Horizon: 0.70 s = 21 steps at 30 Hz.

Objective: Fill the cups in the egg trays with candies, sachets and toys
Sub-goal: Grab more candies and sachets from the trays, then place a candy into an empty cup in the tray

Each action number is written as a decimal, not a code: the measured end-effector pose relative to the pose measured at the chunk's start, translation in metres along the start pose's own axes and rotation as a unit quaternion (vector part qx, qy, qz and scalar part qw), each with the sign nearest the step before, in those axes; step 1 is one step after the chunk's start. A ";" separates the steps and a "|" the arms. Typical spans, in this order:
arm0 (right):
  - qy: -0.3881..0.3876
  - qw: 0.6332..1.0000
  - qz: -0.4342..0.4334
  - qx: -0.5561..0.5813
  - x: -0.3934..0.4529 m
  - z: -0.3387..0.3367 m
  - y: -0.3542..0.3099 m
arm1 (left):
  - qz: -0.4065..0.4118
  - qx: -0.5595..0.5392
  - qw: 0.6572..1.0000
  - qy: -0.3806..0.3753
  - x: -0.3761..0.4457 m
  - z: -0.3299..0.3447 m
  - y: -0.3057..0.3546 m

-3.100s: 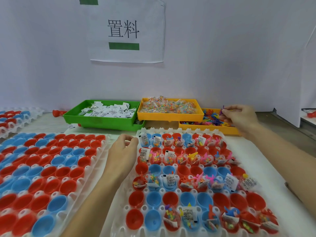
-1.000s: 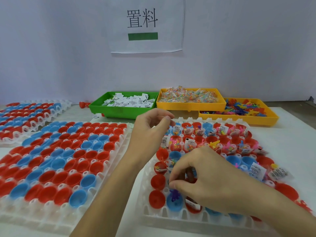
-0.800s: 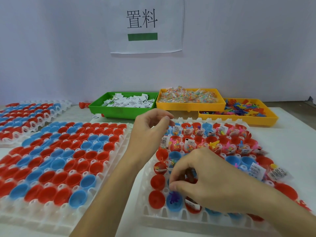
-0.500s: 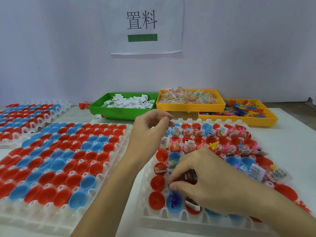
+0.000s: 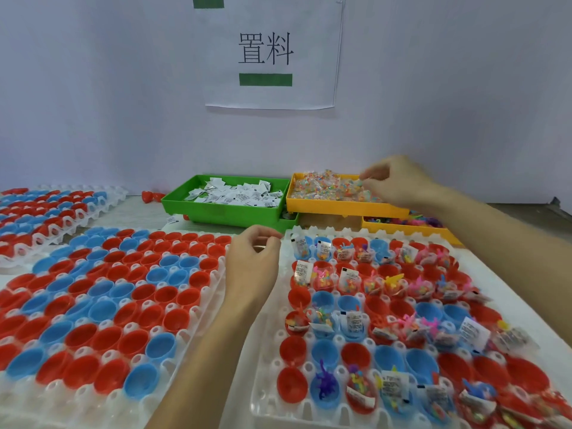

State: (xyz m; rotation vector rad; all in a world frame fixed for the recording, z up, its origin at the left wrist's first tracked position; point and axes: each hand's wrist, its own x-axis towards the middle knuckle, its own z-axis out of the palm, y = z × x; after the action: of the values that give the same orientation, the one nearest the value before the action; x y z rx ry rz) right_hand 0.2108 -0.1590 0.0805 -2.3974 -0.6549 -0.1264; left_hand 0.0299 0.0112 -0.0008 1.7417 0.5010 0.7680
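Note:
The white egg tray [image 5: 268, 404] on the right holds red and blue cups; many contain candies, sachets and toys, and some are bare. A purple toy [image 5: 325, 382] lies in a blue cup in its front row. My right hand [image 5: 402, 182] reaches into the yellow candy tray [image 5: 340, 209], its fingertips pinching a candy packet [image 5: 359, 182]. My left hand [image 5: 253, 263] hovers at the tray's far left corner with its fingers curled; I cannot see whether it holds anything. The green tray [image 5: 223, 215] holds white sachets [image 5: 235, 193]. The toy tray [image 5: 411, 232] is partly hidden by my right arm.
A second egg tray [image 5: 202, 320] of bare red and blue cups lies on the left, and a third egg tray [image 5: 119, 196] sits at the far left. A red cup half [image 5: 151, 196] lies beside the green tray. A paper sign [image 5: 272, 54] hangs on the wall behind.
My right hand has left the front rows of the right egg tray and moved back to the candy tray. A purple toy now lies uncovered in a front blue cup. My left hand has barely moved.

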 end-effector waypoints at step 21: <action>0.114 0.976 0.127 0.133 0.053 0.031 0.018 | 0.021 0.000 1.000 -0.005 -0.002 0.000 0.004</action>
State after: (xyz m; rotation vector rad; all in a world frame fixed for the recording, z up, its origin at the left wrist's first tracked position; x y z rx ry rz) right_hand 0.2638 -0.1298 0.0594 -2.1437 -0.2401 -0.1884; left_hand 0.0285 0.0083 0.0023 1.7598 0.4587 0.7881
